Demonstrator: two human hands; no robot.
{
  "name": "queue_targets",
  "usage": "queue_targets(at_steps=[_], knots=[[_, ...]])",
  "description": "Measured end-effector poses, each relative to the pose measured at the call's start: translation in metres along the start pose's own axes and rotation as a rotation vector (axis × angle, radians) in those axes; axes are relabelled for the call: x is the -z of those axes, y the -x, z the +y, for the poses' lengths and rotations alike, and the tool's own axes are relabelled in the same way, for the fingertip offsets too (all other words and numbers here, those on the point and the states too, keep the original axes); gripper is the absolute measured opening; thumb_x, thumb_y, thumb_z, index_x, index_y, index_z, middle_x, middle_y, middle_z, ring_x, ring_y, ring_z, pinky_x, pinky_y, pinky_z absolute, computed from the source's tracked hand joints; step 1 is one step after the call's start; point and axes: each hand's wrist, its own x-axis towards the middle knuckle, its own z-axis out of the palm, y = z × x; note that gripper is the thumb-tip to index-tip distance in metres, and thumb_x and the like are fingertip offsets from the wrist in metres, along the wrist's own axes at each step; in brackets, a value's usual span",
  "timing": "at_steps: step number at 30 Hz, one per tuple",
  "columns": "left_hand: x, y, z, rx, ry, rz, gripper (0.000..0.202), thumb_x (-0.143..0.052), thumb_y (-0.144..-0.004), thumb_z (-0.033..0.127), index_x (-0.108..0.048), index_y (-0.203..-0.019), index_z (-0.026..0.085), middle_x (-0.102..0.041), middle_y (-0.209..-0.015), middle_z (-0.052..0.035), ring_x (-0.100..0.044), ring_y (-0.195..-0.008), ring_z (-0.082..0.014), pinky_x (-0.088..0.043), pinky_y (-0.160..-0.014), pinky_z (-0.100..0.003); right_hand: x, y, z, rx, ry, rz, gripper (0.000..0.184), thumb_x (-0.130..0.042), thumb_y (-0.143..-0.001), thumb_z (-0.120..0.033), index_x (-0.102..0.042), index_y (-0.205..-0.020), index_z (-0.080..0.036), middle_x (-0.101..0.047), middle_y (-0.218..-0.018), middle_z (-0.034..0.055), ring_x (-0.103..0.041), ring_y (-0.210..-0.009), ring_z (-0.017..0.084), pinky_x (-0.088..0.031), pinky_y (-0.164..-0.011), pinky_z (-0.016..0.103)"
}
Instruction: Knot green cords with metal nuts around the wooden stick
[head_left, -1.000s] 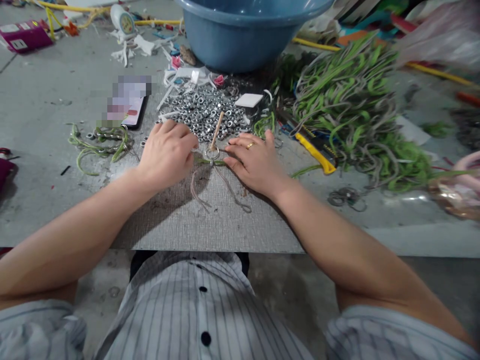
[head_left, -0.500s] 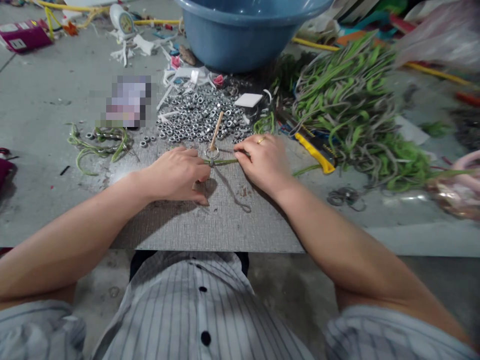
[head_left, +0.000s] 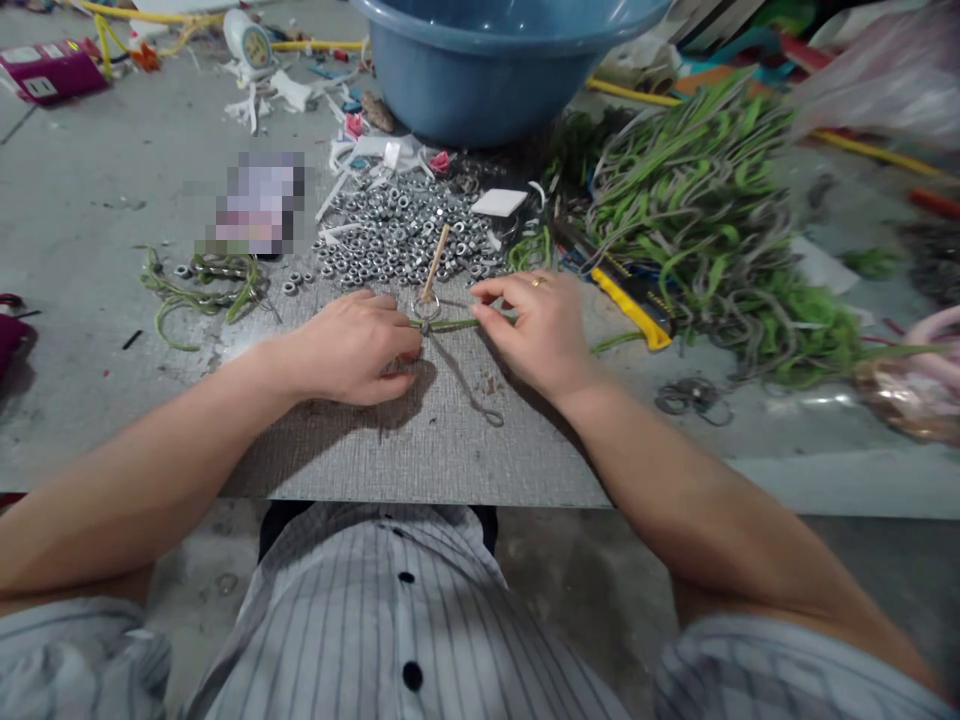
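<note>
My left hand (head_left: 356,350) is closed, its curled fingertips on the green cord (head_left: 454,324) just left of a small knot. My right hand (head_left: 536,330), with a ring on one finger, has thumb and forefinger bent round the same cord to the right; their exact contact is partly hidden. Between my hands, a metal ring (head_left: 426,306) sits at the knot, with a thin wooden stick (head_left: 435,262) standing up through or beside it. A grey cord (head_left: 461,378) trails from the knot towards me and ends in a small loop.
Behind my hands lies a heap of metal nuts (head_left: 397,235), with a blue basin (head_left: 480,85) beyond. Green and grey cords (head_left: 697,200) pile up at right beside a yellow-black cutter (head_left: 626,300). At left are a knotted cord piece with nuts (head_left: 202,290) and a blurred-out phone-like object (head_left: 259,205).
My right hand has lifted slightly and its thumb and forefinger have shifted. My left thumb has drawn in under the fingers. The ring, stick and grey cord stay nearly in place.
</note>
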Motion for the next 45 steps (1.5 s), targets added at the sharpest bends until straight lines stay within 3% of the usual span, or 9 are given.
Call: queue_targets(at_steps=[4, 11, 22, 45], knots=[[-0.005, -0.002, -0.002, -0.014, -0.049, 0.084, 0.022, -0.051, -0.077, 0.019, -0.071, -0.084, 0.017, -0.064, -0.072, -0.0056, -0.055, -0.073, -0.0198, -0.044, -0.069, -0.033, 0.001, 0.007, -0.012, 0.092, -0.212, -0.045, 0.025, -0.054, -0.092, -0.042, -0.069, -0.098, -0.024, -0.073, -0.085, 0.0053, -0.065, -0.082, 0.023, -0.045, -0.079, 0.039], [-0.011, -0.003, -0.004, -0.008, -0.065, 0.091, 0.031, -0.048, -0.075, 0.017, -0.076, -0.089, 0.017, -0.064, -0.07, -0.0071, -0.056, -0.072, -0.0208, -0.044, -0.066, -0.034, -0.011, 0.011, -0.024, 0.16, -0.331, -0.156, 0.037, -0.049, -0.093, -0.052, -0.068, -0.098, -0.02, -0.071, -0.081, 0.006, -0.063, -0.082, 0.022, -0.044, -0.079, 0.037], [-0.013, -0.002, -0.005, -0.009, -0.047, 0.097, 0.035, -0.049, -0.075, 0.018, -0.076, -0.096, 0.019, -0.065, -0.073, -0.007, -0.057, -0.075, -0.0204, -0.046, -0.069, -0.033, -0.002, 0.013, -0.022, 0.259, -0.257, -0.186, 0.026, -0.054, -0.089, -0.028, -0.063, -0.112, -0.02, -0.073, -0.089, 0.0056, -0.063, -0.084, 0.023, -0.042, -0.082, 0.038], [-0.012, -0.003, -0.004, 0.028, -0.05, 0.113, 0.031, -0.048, -0.074, 0.017, -0.075, -0.089, 0.016, -0.066, -0.074, -0.0072, -0.055, -0.073, -0.0193, -0.045, -0.067, -0.032, -0.009, 0.012, -0.02, 0.272, -0.194, -0.126, 0.035, -0.045, -0.096, -0.04, -0.064, -0.116, -0.019, -0.071, -0.087, 0.008, -0.064, -0.083, 0.023, -0.047, -0.079, 0.037]])
